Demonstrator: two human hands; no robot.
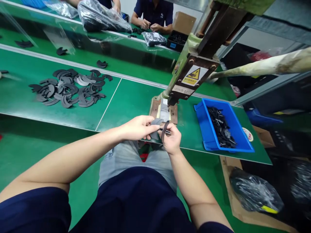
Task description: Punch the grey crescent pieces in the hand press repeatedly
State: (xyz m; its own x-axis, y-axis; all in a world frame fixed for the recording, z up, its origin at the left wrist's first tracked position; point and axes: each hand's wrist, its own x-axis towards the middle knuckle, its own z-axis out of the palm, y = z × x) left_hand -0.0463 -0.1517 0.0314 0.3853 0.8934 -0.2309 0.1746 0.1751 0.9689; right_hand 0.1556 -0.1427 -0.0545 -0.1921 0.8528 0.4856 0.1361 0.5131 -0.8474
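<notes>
Grey, flat and curved, the piece (pixel 155 124) is at the centre of the frame, pinched between the thumb and fingertips of my left hand (pixel 138 128). My right hand (pixel 171 139) is just beside it, fingers curled shut around a thin black strip (pixel 164 129) that stands on edge and touches the piece. Both hands hover over the near edge of the green surface (pixel 132 98), above my lap.

Right behind them stands the press (pixel 191 76), bearing a yellow warning label. To the right of centre a blue bin (pixel 201 128) on the surface holds black parts. In the left of the frame a pile (pixel 70 87) of grey and black curved pieces is spread out, well apart from my hands.

At the top, another person (pixel 155 12) in a dark blue shirt works with both hands together at the far side. A dark plastic bag (pixel 255 193) lies on the floor at lower right.
</notes>
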